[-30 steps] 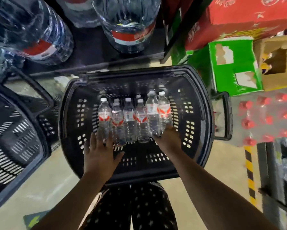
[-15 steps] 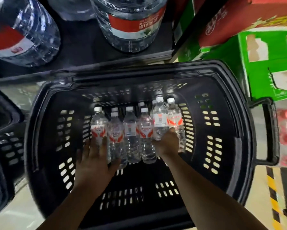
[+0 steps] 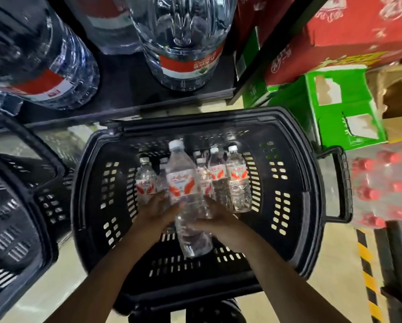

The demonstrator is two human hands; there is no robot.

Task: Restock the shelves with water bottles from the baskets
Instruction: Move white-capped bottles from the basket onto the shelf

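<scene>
Fingers (image 3: 202, 221) of the right hand (image 3: 221, 226) are curled round a clear water bottle (image 3: 183, 187), gripped from the opposite side by the left hand (image 3: 157, 212). The bottle is held above the black basket (image 3: 311, 206), inside which more small bottles (image 3: 238, 183) are grouped. Large water jugs (image 3: 183, 43) are shelved beyond the basket.

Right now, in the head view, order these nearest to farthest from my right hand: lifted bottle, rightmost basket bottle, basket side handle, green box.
1. lifted bottle: in the right hand grip.
2. rightmost bottle: standing in the basket, just beyond.
3. side handle: basket's right end.
4. green box: upper right, past the basket.
</scene>
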